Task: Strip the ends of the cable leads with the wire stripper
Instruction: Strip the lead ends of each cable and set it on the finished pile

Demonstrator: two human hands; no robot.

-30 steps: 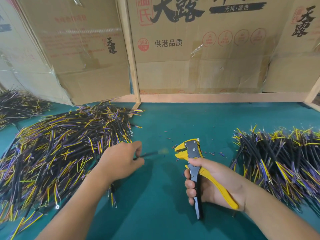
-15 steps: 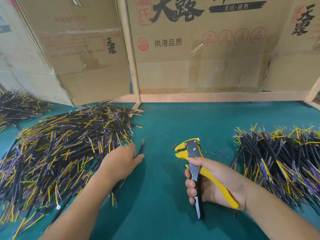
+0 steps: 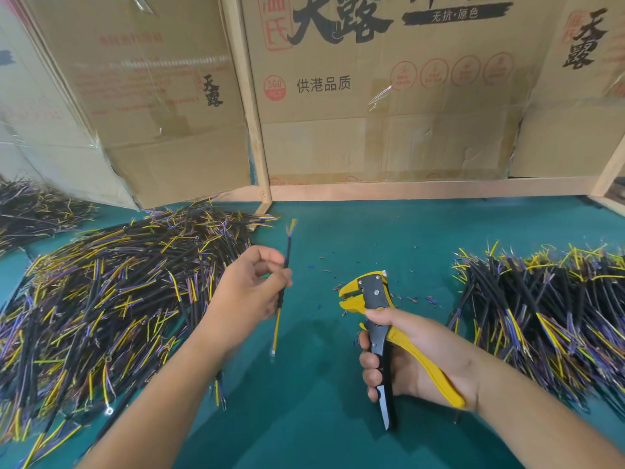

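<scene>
left hand [image 3: 248,292] at 9 o'clock of the stripper, pinching one black cable [image 3: 283,286] nearly upright — loose coloured leads at its top end, a yellow lead hanging below. right hand [image 3: 416,357] wrapped round the handles of the yellow-and-black wire stripper [image 3: 375,319], nose toward 11 o'clock, above the green table [image 3: 321,418]. cable heaps at 9 o'clock [image 3: 111,299] and 3 o'clock [image 3: 541,316] — cardboard boxes [image 3: 389,96] at 12.

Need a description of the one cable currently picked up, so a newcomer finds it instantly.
Start at the big pile of cables on the left of the green table. Just right of it, the left hand pinches one cable clear of the heap. It is the only one held roughly upright, black in the middle, loose coloured leads at top, a yellow lead hanging below.
</scene>
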